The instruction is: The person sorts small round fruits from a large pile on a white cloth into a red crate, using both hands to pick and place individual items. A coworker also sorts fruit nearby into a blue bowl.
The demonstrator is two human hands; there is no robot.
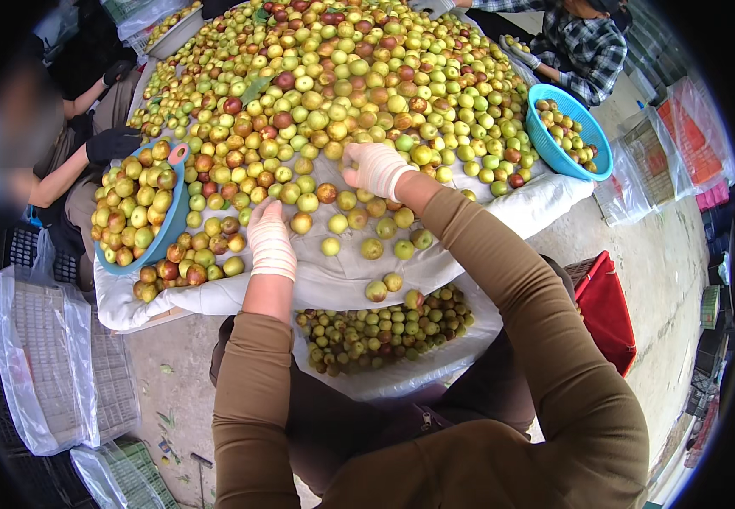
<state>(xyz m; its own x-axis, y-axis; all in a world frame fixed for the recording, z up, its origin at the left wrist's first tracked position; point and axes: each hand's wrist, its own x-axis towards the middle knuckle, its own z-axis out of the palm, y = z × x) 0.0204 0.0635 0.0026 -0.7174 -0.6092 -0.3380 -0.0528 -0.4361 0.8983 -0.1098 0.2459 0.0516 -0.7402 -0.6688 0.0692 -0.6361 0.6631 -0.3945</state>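
Observation:
A heap of green and reddish-brown jujubes covers the cloth-topped table. My left hand, in a striped pale glove, is low over the cloth beside a few loose fruits; its palm side is hidden. Farther in, my right hand, gloved alike, bends its fingers down at the near edge of the heap, and what lies under them cannot be seen. Between me and the table, a plastic-lined container holds many more jujubes. Three fruits are at the cloth's front edge, above that container.
A blue basin full of jujubes stands at the table's left corner, near a person's dark-gloved hand. At the right is a blue basket, near another person in a checked shirt. Plastic-wrapped crates and a red-lined crate flank me.

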